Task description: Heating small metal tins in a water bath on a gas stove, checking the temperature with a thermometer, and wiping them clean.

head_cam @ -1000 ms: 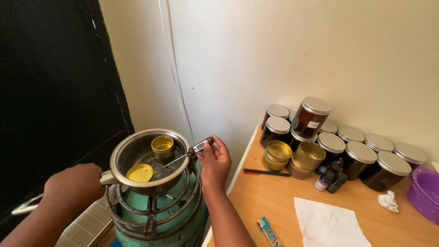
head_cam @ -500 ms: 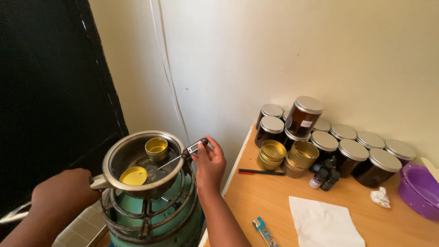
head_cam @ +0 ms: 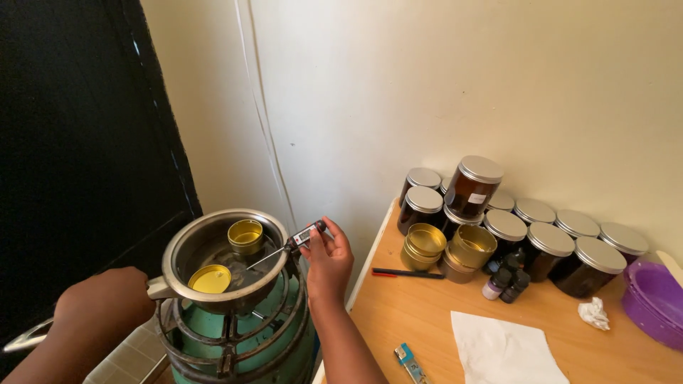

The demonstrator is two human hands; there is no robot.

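Holding a probe thermometer (head_cam: 302, 237) in a pinch of our right hand (head_cam: 329, 259), just left of the frame's centre, we keep its metal stem dipped into the steel pot (head_cam: 225, 259) at the lower left. Our left hand (head_cam: 99, 306), at the far lower left, is closed around the pot's handle (head_cam: 32, 338), which runs out toward the corner. The pot sits on the ring of a green gas burner (head_cam: 242, 341). Inside it stand two gold tins: one (head_cam: 209, 279) nearer us, filled with yellow melted stuff, and one (head_cam: 245, 235) at the back, whose fill we cannot make out.

Judging by this, the melting is well along and we are checking the heat; nothing looks poured yet. On the wooden table (head_cam: 427, 320) at the right, three empty gold tins (head_cam: 452, 249) wait in front of a row of dark jars with silver lids (head_cam: 526, 220), with small dropper bottles (head_cam: 505, 281), a red and black pencil (head_cam: 407, 273), a white paper sheet (head_cam: 505, 352), a lighter (head_cam: 409, 358) and a purple bowl (head_cam: 654, 302) at the right edge.
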